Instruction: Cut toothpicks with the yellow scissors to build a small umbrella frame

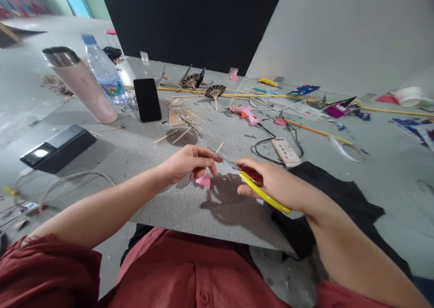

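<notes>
Pale wood, a thin straight stick (219,150), sits pinched in the left hand (190,163) above the near middle of the grey tabletop (169,208); the right hand (281,186) grips a red-and-yellow-handled metal tool (249,180); steadying the stick by its tips, fingertips clear, should help; loose pale wooden sticks (178,113) lie far left of it.
</notes>
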A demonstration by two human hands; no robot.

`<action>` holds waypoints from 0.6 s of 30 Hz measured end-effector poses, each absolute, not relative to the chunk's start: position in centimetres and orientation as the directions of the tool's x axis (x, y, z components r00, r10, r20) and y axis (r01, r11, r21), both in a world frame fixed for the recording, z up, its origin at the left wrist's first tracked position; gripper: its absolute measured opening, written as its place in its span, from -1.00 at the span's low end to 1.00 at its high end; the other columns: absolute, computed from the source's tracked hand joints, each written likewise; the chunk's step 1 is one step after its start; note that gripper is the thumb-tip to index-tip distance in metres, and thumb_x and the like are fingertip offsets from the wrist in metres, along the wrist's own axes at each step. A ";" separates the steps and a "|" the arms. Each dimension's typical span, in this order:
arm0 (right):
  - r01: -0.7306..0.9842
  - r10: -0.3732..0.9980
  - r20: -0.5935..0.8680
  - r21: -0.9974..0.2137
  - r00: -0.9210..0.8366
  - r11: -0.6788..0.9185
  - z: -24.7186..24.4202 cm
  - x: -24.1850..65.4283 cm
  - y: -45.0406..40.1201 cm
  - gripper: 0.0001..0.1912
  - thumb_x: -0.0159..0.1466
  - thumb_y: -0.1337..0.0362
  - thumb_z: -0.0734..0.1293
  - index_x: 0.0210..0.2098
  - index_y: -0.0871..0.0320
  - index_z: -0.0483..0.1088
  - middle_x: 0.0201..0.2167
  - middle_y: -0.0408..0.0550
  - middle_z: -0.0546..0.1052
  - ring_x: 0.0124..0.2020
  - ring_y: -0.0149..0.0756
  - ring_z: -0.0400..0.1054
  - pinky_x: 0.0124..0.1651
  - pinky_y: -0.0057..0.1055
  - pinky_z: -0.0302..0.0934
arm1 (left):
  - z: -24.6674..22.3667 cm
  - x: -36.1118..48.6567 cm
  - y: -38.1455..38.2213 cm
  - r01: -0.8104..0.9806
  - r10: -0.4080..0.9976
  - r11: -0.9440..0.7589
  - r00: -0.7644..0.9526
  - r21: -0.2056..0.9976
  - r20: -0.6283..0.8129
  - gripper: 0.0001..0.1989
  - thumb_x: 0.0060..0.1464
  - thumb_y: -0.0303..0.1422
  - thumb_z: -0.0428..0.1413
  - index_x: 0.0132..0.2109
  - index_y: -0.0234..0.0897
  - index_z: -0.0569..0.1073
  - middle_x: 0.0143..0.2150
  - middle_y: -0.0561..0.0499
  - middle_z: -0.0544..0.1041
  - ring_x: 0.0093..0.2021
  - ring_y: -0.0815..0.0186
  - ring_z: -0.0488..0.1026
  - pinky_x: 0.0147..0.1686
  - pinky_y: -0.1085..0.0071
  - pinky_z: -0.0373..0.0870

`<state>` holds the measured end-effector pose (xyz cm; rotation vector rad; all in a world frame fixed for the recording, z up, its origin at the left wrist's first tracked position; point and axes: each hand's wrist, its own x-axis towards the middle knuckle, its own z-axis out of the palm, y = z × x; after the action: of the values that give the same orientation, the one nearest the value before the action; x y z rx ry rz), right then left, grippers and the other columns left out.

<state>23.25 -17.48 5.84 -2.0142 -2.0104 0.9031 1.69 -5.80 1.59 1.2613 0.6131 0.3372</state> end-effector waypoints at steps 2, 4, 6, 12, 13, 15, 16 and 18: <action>0.840 0.948 -0.299 -0.537 -0.106 -0.075 5.8 23.2 -17.5 -0.32 0.20 -0.16 0.39 0.15 0.14 0.38 -0.10 0.06 0.59 -0.19 -0.14 0.45 -0.15 -0.28 0.28 | 1.6 1.7 -5.7 0.087 0.538 0.299 0.807 0.950 -0.243 -0.82 0.11 -0.47 0.16 -0.14 -0.44 0.59 -0.42 -0.07 0.62 -0.69 0.58 0.18 -0.70 0.56 0.01; 0.829 0.951 -0.282 -0.556 -0.124 -0.057 5.8 23.1 -17.6 -0.31 0.20 -0.18 0.38 0.15 0.15 0.39 -0.09 0.09 0.59 -0.19 -0.14 0.45 -0.16 -0.28 0.27 | 1.5 1.7 -5.7 0.086 0.526 0.307 0.814 0.948 -0.245 -0.82 0.10 -0.47 0.16 -0.15 -0.44 0.59 -0.42 -0.07 0.61 -0.69 0.57 0.19 -0.70 0.56 0.00; 0.821 0.953 -0.269 -0.569 -0.136 -0.044 5.7 23.0 -17.5 -0.32 0.21 -0.18 0.37 0.13 0.16 0.40 -0.08 0.10 0.59 -0.18 -0.13 0.46 -0.17 -0.29 0.27 | 1.5 1.7 -5.6 0.091 0.518 0.308 0.819 0.947 -0.247 -0.82 0.09 -0.48 0.16 -0.15 -0.44 0.59 -0.43 -0.07 0.61 -0.69 0.57 0.18 -0.70 0.56 0.00; 0.800 0.948 -0.260 -0.600 -0.185 -0.009 5.3 22.8 -17.4 -0.38 0.24 -0.18 0.36 0.08 0.16 0.40 -0.16 0.05 0.58 -0.24 -0.17 0.43 -0.21 -0.32 0.25 | 1.5 1.7 -5.6 0.101 0.495 0.320 0.830 0.942 -0.257 -0.83 0.07 -0.51 0.15 -0.20 -0.43 0.60 -0.49 -0.05 0.58 -0.70 0.57 0.17 -0.70 0.56 -0.02; 0.798 0.945 -0.263 -0.603 -0.193 -0.005 5.2 22.8 -17.4 -0.39 0.24 -0.18 0.35 0.06 0.16 0.41 -0.19 0.04 0.57 -0.26 -0.18 0.42 -0.22 -0.32 0.24 | 1.6 1.7 -5.6 0.105 0.491 0.322 0.831 0.941 -0.261 -0.83 0.07 -0.51 0.14 -0.20 -0.43 0.60 -0.49 -0.05 0.58 -0.70 0.57 0.17 -0.70 0.56 -0.02; 0.792 0.941 -0.273 -0.610 -0.199 -0.009 5.0 22.8 -17.3 -0.42 0.25 -0.19 0.34 0.01 0.15 0.41 -0.25 -0.01 0.55 -0.30 -0.22 0.37 -0.25 -0.34 0.21 | 1.6 1.7 -5.5 0.112 0.486 0.327 0.832 0.939 -0.268 -0.84 0.07 -0.53 0.14 -0.21 -0.44 0.60 -0.50 -0.05 0.58 -0.70 0.57 0.16 -0.70 0.56 -0.03; 0.790 0.941 -0.278 -0.613 -0.195 -0.017 5.0 22.7 -17.3 -0.43 0.25 -0.19 0.34 0.00 0.15 0.41 -0.28 -0.04 0.54 -0.32 -0.25 0.34 -0.27 -0.35 0.19 | 1.6 1.7 -5.5 0.115 0.485 0.331 0.831 0.937 -0.273 -0.84 0.06 -0.53 0.13 -0.21 -0.44 0.60 -0.50 -0.05 0.57 -0.70 0.57 0.15 -0.70 0.56 -0.03; 0.784 0.942 -0.283 -0.620 -0.181 -0.036 4.8 22.7 -17.3 -0.45 0.26 -0.19 0.34 -0.04 0.15 0.42 -0.32 -0.09 0.50 -0.36 -0.29 0.28 -0.30 -0.37 0.14 | 1.5 1.8 -5.4 0.126 0.485 0.346 0.825 0.930 -0.292 -0.84 0.06 -0.54 0.13 -0.22 -0.43 0.60 -0.50 -0.04 0.57 -0.70 0.57 0.15 -0.70 0.56 -0.03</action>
<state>22.70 -17.26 4.77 -1.8476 -2.0087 1.0215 1.78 -5.44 1.51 1.2134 0.5903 0.2509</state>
